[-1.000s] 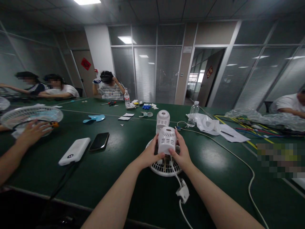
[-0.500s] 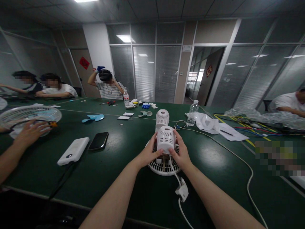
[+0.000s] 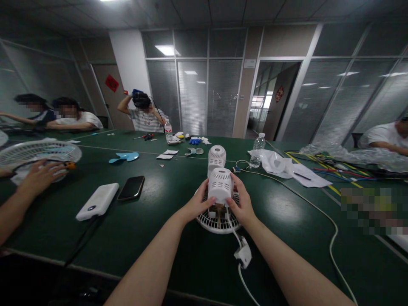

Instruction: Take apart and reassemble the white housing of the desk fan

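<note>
Between my two hands is a white vented fan motor cover [image 3: 220,187]. My left hand [image 3: 201,202] grips its left side, and my right hand [image 3: 241,200] grips the right side, thumbs on the near face. Under it lies a round white fan grille [image 3: 219,225] on the green table, with part of the motor showing below the cover. Just behind stands a second white vented housing [image 3: 217,155]. From the cover's underside a white cord runs down to a white switch box [image 3: 243,253].
Left of me lie a phone [image 3: 131,188], a white power bank [image 3: 97,201] and a blue fan blade [image 3: 124,157]. A co-worker's hand [image 3: 40,176] rests at another fan grille [image 3: 76,148]. A water bottle [image 3: 257,150], papers [image 3: 310,176] and cables occupy the right side.
My hands and the cover stay in nearly the same place; the view has shifted very slightly. Across the table, a person's raised hand has moved a little on their headgear.
</note>
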